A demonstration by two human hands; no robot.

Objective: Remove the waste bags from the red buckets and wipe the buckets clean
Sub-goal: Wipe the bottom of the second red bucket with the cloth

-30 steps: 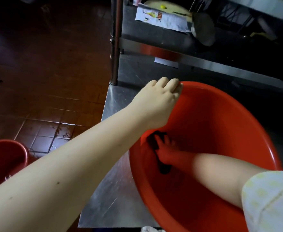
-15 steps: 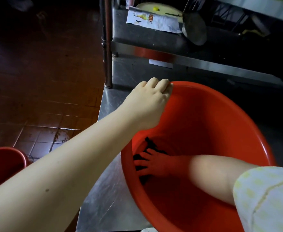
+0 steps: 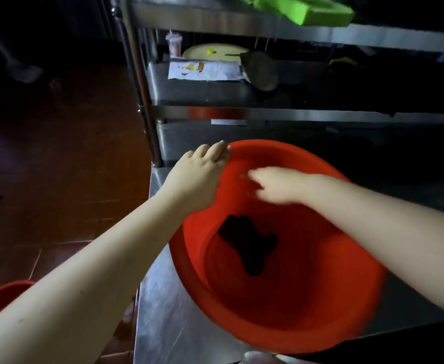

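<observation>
Your left hand curls over the far left rim of the red bucket, which stands tipped on the steel table, near the edge closest to you. Your right hand hovers over the mouth, blurred, fingers loosely spread, holding nothing. The dark cloth lies crumpled at the bottom. If your rim grip slackens, the bucket could skid on the smooth steel or roll off. Its mouth faces up and toward you, and its base-to-mouth axis leans your way.

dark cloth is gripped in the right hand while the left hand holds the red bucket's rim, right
No: head view shows the dark cloth lying in the red bucket; the right hand hovers above it, empty. The left hand holds the rim.
</observation>
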